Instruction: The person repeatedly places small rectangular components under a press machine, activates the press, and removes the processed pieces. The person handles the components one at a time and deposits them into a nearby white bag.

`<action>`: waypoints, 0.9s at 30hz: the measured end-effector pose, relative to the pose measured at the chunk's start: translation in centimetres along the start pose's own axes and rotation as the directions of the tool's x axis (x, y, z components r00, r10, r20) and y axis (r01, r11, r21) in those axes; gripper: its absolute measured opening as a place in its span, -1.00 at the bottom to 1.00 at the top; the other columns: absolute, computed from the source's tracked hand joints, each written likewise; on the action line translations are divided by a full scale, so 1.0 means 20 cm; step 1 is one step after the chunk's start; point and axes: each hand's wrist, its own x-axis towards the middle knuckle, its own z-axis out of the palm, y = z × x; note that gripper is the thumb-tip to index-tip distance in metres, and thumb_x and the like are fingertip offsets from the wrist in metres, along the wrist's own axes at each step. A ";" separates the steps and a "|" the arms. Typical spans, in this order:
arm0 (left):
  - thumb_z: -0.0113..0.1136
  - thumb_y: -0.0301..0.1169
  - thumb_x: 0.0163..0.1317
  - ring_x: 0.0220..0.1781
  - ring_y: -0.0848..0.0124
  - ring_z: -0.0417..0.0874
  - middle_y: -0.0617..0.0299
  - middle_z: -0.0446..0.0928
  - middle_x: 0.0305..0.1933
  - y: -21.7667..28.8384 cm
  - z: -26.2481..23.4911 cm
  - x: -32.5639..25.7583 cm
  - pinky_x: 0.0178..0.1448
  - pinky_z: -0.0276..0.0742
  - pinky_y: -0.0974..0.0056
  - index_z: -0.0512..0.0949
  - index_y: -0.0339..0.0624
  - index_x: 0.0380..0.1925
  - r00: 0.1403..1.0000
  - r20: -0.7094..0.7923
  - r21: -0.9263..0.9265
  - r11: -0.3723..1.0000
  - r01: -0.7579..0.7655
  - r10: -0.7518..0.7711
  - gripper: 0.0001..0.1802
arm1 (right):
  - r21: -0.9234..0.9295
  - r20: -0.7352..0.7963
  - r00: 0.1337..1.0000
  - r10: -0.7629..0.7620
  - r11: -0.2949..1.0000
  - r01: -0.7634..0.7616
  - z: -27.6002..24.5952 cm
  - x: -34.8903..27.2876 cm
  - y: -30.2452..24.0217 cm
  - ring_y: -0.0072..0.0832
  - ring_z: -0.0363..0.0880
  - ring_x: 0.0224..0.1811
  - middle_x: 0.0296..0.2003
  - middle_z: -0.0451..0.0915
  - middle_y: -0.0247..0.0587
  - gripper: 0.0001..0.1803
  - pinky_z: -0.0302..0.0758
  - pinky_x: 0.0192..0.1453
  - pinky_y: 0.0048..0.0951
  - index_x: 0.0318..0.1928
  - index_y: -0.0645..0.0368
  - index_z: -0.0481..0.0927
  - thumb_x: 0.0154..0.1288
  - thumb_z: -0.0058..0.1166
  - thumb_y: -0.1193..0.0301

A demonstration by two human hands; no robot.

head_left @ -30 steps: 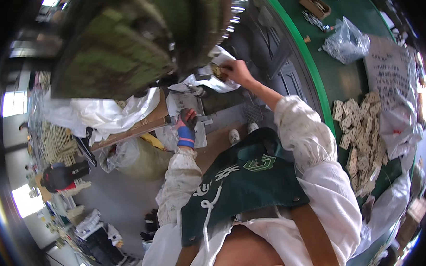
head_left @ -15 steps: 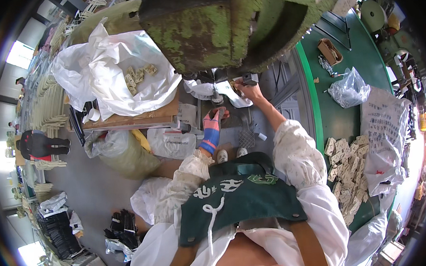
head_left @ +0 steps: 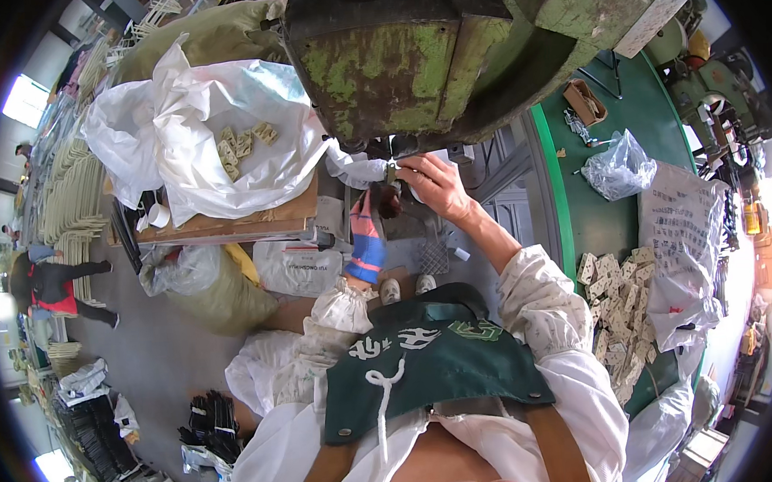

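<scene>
My right hand [head_left: 435,183] is bare and reaches under the worn green press [head_left: 377,71]. Its fingers are bent together at the tool beneath the press head, closed on a small piece too small to name. Just below and left of it is my left hand [head_left: 376,214], in a pink and blue glove. Its fingers are curled in shadow, and what they hold, if anything, is hidden. White plastic sheeting [head_left: 353,166] bunches beside the tool, left of my fingers.
To the left, a white plastic bag [head_left: 217,184] holding several cream metal plates [head_left: 228,151] lies on a cardboard-topped stand [head_left: 254,215]. At right, a green table [head_left: 608,221] bears a heap of similar plates [head_left: 619,316], a clear bag [head_left: 619,166] and an open carton [head_left: 585,101].
My right hand has moved left from the block beside the press to the tool. My left hand has shifted slightly left and turned. A person at far left has moved.
</scene>
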 end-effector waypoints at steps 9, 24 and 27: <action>0.04 -0.39 0.31 -0.46 0.58 0.41 0.31 0.50 -0.46 0.04 0.00 0.08 -0.36 0.33 0.43 0.55 -0.29 -0.36 0.939 0.044 0.345 0.877 -0.336 0.342 -0.81 | -0.019 0.069 0.994 -0.079 0.997 0.081 -0.02 0.02 0.02 -0.28 0.58 -0.24 -0.14 0.50 -0.15 -0.59 0.59 -0.41 -0.44 -0.12 0.24 0.54 -0.12 0.11 0.51; 0.15 -0.33 0.24 -0.55 0.61 0.42 0.35 0.52 -0.49 0.12 -0.14 0.20 -0.51 0.30 0.46 0.56 -0.21 -0.43 0.996 0.033 0.370 0.926 0.067 -0.085 -0.82 | -0.712 0.149 0.452 0.879 0.413 -0.568 -0.74 -1.10 0.03 -0.26 0.57 -0.18 -0.17 0.53 -0.08 -0.80 0.59 -0.22 -0.31 -0.25 0.17 0.55 0.06 -0.02 0.55; 0.12 -0.32 0.25 -0.56 0.61 0.40 0.35 0.49 -0.51 0.11 -0.09 0.18 -0.51 0.27 0.47 0.57 -0.24 -0.41 0.997 0.064 0.369 0.929 0.023 -0.050 -0.80 | -0.851 -0.175 -0.121 0.977 -0.212 -0.481 -1.18 -1.36 0.01 -0.20 0.65 -0.33 -0.41 0.63 -0.02 -0.81 0.57 -0.28 -0.29 -0.48 0.17 0.66 0.03 0.17 0.30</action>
